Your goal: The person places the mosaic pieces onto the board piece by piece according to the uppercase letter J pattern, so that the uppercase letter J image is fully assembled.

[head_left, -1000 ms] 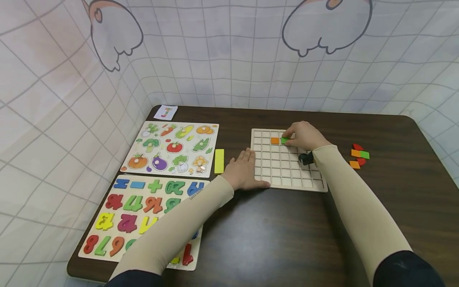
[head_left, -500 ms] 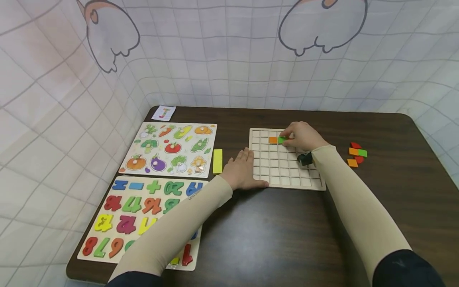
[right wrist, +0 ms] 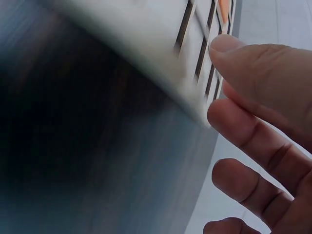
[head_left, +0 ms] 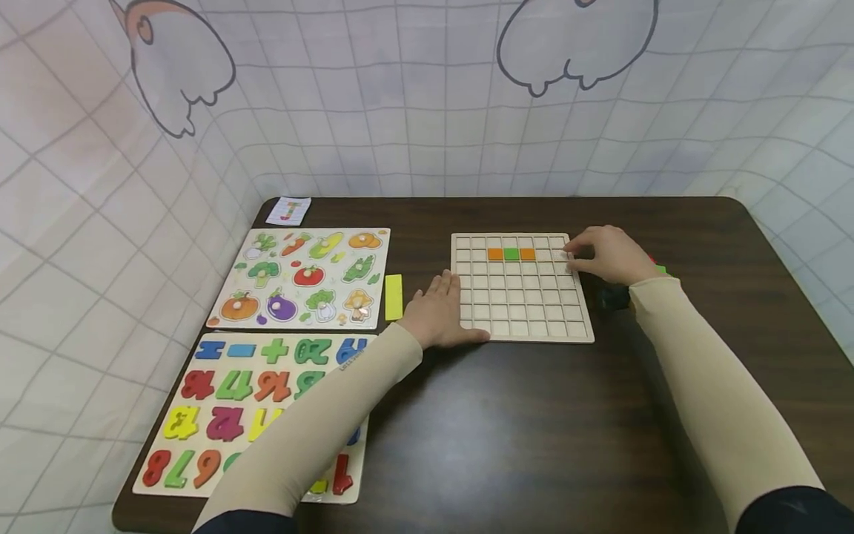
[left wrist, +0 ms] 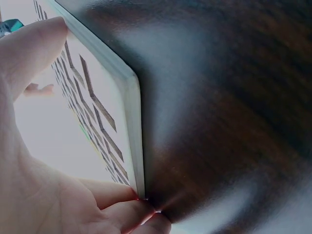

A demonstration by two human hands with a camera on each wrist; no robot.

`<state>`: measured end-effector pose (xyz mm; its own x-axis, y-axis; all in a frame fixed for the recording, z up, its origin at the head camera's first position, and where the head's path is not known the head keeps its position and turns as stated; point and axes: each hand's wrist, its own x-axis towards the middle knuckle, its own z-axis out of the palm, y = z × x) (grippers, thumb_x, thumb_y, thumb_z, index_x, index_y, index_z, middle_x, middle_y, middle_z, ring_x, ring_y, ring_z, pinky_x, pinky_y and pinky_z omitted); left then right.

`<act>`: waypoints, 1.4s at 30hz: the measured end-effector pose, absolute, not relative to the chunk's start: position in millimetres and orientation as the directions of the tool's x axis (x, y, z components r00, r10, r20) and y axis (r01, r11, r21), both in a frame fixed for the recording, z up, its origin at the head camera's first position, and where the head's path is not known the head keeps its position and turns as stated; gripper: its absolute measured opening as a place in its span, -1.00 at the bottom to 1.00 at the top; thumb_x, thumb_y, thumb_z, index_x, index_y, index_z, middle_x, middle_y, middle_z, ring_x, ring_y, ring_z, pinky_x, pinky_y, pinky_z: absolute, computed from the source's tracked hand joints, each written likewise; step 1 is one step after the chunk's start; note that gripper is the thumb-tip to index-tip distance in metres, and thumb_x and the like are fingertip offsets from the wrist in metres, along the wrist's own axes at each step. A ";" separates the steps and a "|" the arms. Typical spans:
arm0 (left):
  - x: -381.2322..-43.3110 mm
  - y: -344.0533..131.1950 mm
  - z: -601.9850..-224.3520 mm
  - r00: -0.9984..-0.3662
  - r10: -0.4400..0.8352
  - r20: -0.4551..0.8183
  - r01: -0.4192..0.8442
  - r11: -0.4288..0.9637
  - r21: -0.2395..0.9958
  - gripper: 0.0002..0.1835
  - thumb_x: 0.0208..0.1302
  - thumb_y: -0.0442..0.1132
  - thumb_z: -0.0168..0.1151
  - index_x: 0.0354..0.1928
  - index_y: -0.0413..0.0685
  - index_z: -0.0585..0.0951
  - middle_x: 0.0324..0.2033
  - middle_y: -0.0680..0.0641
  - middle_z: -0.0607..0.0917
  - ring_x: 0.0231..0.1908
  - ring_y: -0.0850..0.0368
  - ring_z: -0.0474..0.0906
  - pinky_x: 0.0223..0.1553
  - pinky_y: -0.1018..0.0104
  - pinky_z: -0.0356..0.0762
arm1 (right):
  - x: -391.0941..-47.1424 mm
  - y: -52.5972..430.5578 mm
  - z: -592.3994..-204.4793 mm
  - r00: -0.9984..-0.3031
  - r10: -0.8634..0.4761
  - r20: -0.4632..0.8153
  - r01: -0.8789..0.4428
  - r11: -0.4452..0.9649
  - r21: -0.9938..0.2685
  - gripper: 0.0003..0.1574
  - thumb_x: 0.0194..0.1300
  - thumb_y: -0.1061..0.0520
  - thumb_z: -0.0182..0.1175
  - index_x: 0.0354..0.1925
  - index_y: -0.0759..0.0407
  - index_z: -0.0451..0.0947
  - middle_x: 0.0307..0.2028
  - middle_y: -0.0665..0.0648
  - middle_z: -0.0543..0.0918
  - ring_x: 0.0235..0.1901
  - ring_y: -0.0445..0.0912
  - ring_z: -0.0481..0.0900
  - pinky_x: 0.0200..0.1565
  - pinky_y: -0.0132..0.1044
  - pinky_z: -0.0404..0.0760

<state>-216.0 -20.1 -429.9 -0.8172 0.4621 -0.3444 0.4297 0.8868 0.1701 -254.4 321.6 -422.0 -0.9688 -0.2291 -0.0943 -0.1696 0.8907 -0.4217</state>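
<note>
- On the worktop (head_left: 454, 423), a gridded board (head_left: 504, 295) is being steadied by the left hand (head_left: 437, 311), whose fingers are being laid nearly straight and close together along its left edge, with the thumb being spread towards the near edge.
- In the second row from the far edge, a left orange tile (head_left: 495, 254), a green tile (head_left: 511, 254) and a right orange tile (head_left: 528, 254) are being held side by side by the grid.
- Beside the board's right edge, the right hand (head_left: 614, 254) is being held with its fingers loosely bent and apart; whether the board is being touched by the fingertips cannot be told.
- Behind that hand, loose pieces (head_left: 660, 269) are being mostly hidden; only bits of green and red are being shown, so their number cannot be told.
- Under the right wrist, a dark object (head_left: 614, 297) is being lost in shadow.
- By the left forearm, part of the number board (head_left: 223, 363) is being covered.
- In the left wrist view, the grid is being washed out by glare; in the right wrist view, the board is being blurred and an orange patch is being cut off by the top edge.
</note>
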 end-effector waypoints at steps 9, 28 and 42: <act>-216.5 -21.3 -427.9 -0.818 0.463 -0.342 0.422 0.886 0.191 0.32 0.23 0.58 0.12 0.66 -0.23 -0.12 0.68 -0.24 -0.06 0.68 -0.13 -0.08 0.59 -0.14 0.14 | -228.5 368.6 -417.6 -0.966 -0.215 -0.146 -0.145 0.913 -0.382 -0.52 0.42 0.05 0.34 0.20 0.26 0.66 0.25 0.45 0.60 0.16 0.34 0.55 0.22 0.33 0.49; -214.8 -20.0 -425.3 -0.815 0.469 -0.340 0.419 0.883 0.212 0.31 0.24 0.55 0.16 0.66 -0.24 -0.10 0.67 -0.25 -0.05 0.67 -0.15 -0.06 0.58 -0.15 0.16 | -190.3 411.9 -424.0 -0.975 -0.171 -0.142 -0.109 0.923 -0.369 -0.57 0.30 0.08 0.47 0.08 0.24 0.73 0.16 0.43 0.66 0.07 0.31 0.63 0.12 0.32 0.57; -213.3 -20.2 -422.7 -0.817 0.466 -0.339 0.419 0.884 0.207 0.30 0.24 0.54 0.16 0.66 -0.25 -0.09 0.67 -0.26 -0.03 0.67 -0.16 -0.04 0.58 -0.14 0.17 | -214.5 364.7 -423.2 -0.969 -0.239 -0.066 -0.198 0.906 -0.374 -0.68 0.32 0.14 0.42 0.02 0.22 0.76 0.05 0.31 0.74 0.08 0.25 0.63 0.13 0.26 0.57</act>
